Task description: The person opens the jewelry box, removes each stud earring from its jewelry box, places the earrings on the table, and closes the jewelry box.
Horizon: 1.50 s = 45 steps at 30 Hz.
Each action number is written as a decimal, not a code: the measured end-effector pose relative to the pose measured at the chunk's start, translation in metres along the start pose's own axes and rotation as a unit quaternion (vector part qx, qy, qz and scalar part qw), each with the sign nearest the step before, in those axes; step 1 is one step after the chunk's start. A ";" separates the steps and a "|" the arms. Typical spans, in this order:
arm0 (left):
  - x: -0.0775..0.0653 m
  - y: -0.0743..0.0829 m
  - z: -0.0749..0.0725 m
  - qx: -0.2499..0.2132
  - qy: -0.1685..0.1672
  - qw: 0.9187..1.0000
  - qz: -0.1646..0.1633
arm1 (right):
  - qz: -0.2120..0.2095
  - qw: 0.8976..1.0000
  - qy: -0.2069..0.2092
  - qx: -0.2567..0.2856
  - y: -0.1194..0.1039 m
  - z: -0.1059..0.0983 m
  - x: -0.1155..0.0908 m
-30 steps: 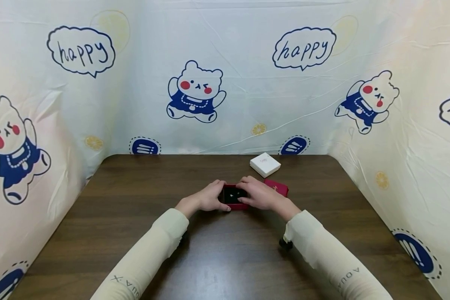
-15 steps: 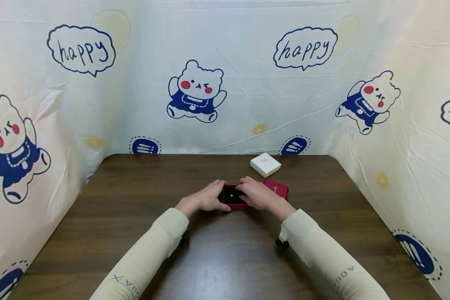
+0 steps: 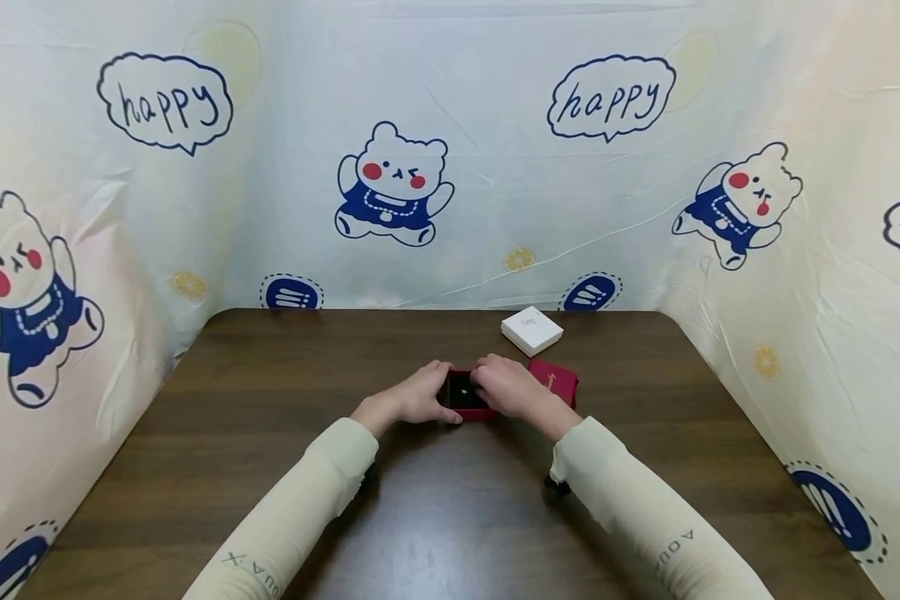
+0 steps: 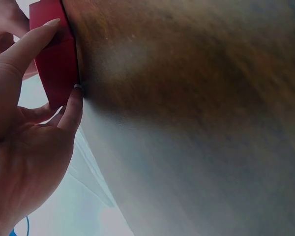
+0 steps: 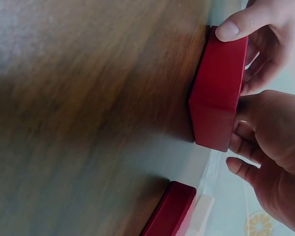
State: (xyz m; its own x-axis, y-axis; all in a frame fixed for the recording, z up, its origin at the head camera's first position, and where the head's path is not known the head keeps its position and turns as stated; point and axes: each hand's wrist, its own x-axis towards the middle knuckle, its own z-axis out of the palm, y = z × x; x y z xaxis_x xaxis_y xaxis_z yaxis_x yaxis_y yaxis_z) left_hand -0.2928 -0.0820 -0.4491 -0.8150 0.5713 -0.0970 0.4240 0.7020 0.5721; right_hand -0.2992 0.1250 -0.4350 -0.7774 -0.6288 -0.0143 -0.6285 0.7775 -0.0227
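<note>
A small red jewellery box (image 3: 471, 414) stands uncovered on the table, with a black insert (image 3: 459, 400) inside. One tiny shiny star-like piece (image 3: 464, 392) shows on the insert. My left hand (image 3: 420, 393) grips the box by its left end; in the left wrist view its thumb presses the front wall and its fingers reach round the end. My right hand (image 3: 516, 387) is over the box's right part, thumb and some fingers dipping inside. In the right wrist view the box wall (image 5: 219, 83) hides those fingertips, so whether they pinch anything cannot be seen.
A red lid-like piece (image 3: 557, 379) with gold lettering lies just right of the box, partly behind my right hand. A white square box (image 3: 532, 331) rests near the table's back edge. Printed cloth (image 3: 480, 208) hangs round the brown wooden table (image 3: 450, 517).
My right hand has shifted slightly left and dipped its fingers into the box, covering the second shiny piece that showed earlier. My left hand keeps its grip on the box.
</note>
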 end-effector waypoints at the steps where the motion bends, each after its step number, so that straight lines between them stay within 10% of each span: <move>1: 0.000 0.000 0.000 0.000 0.001 1.000 0.001 | 0.001 1.000 -0.001 -0.006 0.000 0.000 0.001; 45: 0.000 0.000 0.001 -0.004 0.005 1.000 0.010 | -0.035 0.999 0.009 0.027 0.005 -0.007 -0.011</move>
State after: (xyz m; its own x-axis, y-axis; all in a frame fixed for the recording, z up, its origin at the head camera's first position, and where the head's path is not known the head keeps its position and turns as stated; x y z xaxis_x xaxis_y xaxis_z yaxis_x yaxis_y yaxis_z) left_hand -0.2924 -0.0814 -0.4501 -0.8103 0.5810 -0.0762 0.4377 0.6866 0.5805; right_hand -0.2940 0.1353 -0.4281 -0.7326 -0.6806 0.0081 -0.6791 0.7300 -0.0777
